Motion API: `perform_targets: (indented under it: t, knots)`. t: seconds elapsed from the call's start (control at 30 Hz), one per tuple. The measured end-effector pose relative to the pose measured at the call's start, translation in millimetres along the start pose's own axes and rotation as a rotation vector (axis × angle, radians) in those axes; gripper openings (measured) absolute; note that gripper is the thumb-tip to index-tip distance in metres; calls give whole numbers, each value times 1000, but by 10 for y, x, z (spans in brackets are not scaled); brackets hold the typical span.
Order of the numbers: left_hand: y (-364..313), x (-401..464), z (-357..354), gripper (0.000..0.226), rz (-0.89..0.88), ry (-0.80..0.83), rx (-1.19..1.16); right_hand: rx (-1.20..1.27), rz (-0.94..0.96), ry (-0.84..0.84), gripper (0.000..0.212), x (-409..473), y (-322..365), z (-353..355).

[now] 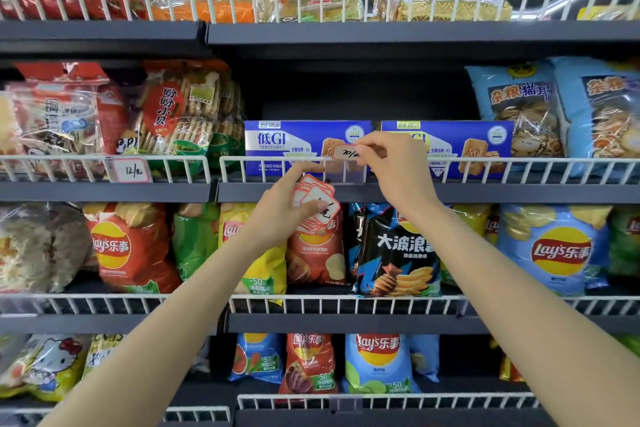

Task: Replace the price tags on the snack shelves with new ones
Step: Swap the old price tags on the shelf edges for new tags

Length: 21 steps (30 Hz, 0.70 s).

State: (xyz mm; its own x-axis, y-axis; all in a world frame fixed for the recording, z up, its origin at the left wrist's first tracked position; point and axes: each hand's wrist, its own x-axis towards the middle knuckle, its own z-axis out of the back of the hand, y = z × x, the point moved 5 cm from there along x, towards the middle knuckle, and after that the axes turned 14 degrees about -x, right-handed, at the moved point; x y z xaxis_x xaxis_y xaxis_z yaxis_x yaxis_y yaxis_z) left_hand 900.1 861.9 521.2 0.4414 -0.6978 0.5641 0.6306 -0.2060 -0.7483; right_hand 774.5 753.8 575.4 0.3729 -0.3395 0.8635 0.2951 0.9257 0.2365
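Note:
My right hand (391, 163) pinches a small red-edged price tag (348, 152) with handwritten digits, held just above a clear plastic tag holder (343, 173) clipped to the white wire rail (485, 163) of the middle shelf. My left hand (284, 208) grips a stack of red-and-white tags (317, 199) below the rail, its index finger stretched up beside the holder. Two blue biscuit boxes (294, 146) stand behind the rail.
Another holder with a handwritten tag (133, 170) hangs on the left section's rail. Biscuit bags (187, 107) fill the left, light-blue snack bags (519, 107) the right. Chip bags (394, 250) crowd the shelf below; an empty clear holder (345, 404) sits on the bottom rail.

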Motion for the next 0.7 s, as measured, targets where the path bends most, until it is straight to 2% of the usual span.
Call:
perform_targets:
  t: [0.33, 0.5, 0.7]
  knots:
    - [-19, 40, 76, 42, -3, 76, 8, -270, 64, 26, 21, 0, 26, -118]
    - [-25, 51, 76, 43, -10, 67, 13, -489, 214, 50, 21, -50, 119, -129]
    - [-36, 47, 79, 42, -16, 61, 15, -506, 217, 56, 22, -79, 111, -123]
